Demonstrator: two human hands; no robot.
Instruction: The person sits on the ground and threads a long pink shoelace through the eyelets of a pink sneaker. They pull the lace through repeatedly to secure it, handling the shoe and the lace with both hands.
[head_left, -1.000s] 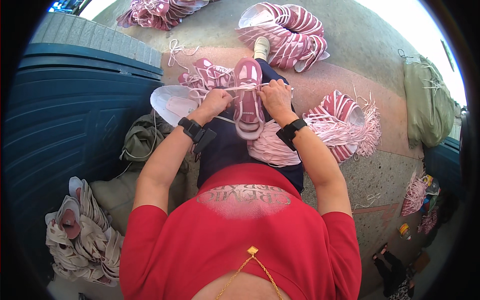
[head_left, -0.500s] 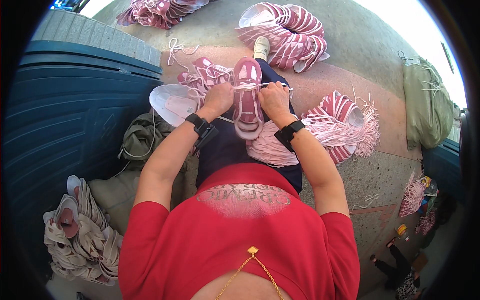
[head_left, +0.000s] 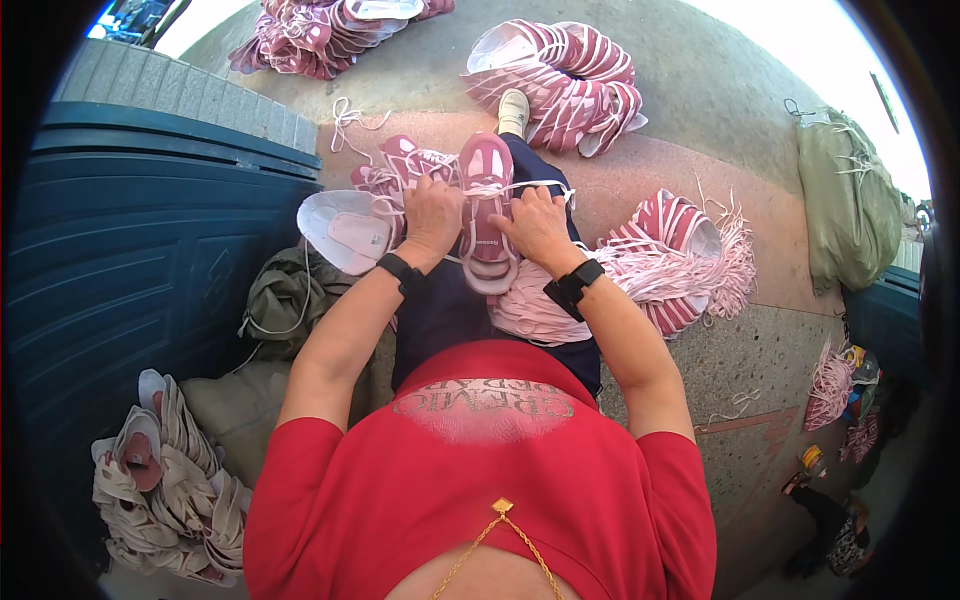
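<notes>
A pink shoe upper (head_left: pixel 487 225) with white laces lies over my dark-trousered leg, its toe pointing away from me. At its left edge my left hand (head_left: pixel 433 220) is closed, with the white shoelace (head_left: pixel 527 184) running to its fingers. My right hand (head_left: pixel 537 228) is at the upper's right edge, thumb laid against it and fingers curled; their tips are partly hidden. The lace crosses just beyond those fingers and its end hangs loose to the right. Beside my left hand lie another laced pink upper (head_left: pixel 402 160) and a white-lined piece (head_left: pixel 343 225).
Strung bundles of pink uppers (head_left: pixel 590 75) lie ahead, with a bundle of pale pink laces (head_left: pixel 640 262) at my right. Beige uppers (head_left: pixel 165 470) are piled at lower left. A blue metal door (head_left: pixel 150 230) stands left, a green sack (head_left: pixel 848 205) right. Another person (head_left: pixel 835 520) is at lower right.
My right hand has come down from the outstretched lace to the upper's right edge, leaving the lace end slack. My left hand has moved slightly, staying beside the upper.
</notes>
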